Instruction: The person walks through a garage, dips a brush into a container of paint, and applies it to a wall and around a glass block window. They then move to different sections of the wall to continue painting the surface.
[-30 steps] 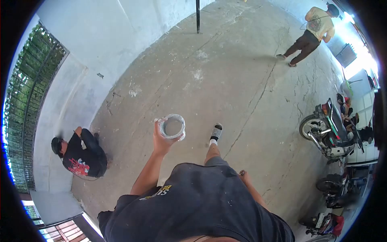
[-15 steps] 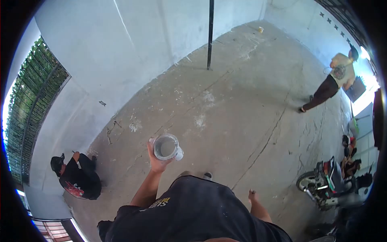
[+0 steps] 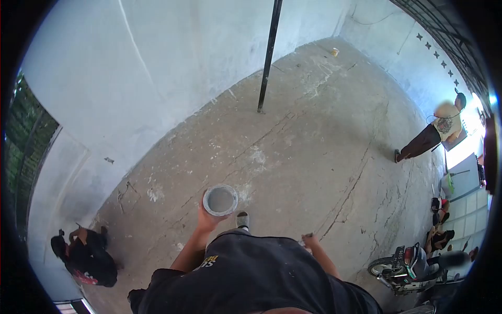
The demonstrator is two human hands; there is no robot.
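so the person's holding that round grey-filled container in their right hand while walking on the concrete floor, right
Not quite: the head view shows the round container held in the left hand, not the right. The right hand hangs by the side, over the concrete floor.

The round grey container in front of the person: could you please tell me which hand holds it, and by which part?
The left hand grips the round grey container from below, at its underside. Whether the right hand holds anything cannot be told.
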